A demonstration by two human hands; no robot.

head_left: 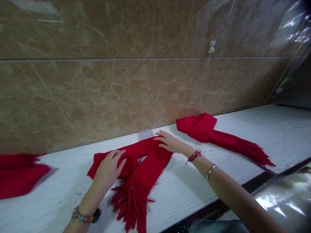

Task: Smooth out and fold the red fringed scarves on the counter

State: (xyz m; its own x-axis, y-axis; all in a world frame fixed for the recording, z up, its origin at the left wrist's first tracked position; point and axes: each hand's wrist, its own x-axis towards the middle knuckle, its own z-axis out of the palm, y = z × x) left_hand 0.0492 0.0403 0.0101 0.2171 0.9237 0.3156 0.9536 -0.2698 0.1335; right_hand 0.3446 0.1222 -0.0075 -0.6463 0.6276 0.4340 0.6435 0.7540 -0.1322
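Observation:
A red fringed scarf (155, 165) lies folded across itself on the white table, its tassels spread toward the near edge. On the scarf's left part rests my left hand (109, 165), fingers apart and stretched over the cloth. My right hand (170, 143) lies over the top fold at the scarf's right side, fingers spread. Neither hand is closed round the fabric. Behind the scarf, a small pale printed card (146, 133) shows partly, its lower edge covered by the cloth.
Another red scarf (206, 131), looped with its fringe out to the right, lies by the wall. At the far left is more red cloth (19, 176), cut off by the frame. A brown marbled tile wall (121, 94) bounds the back of the white table (68, 191).

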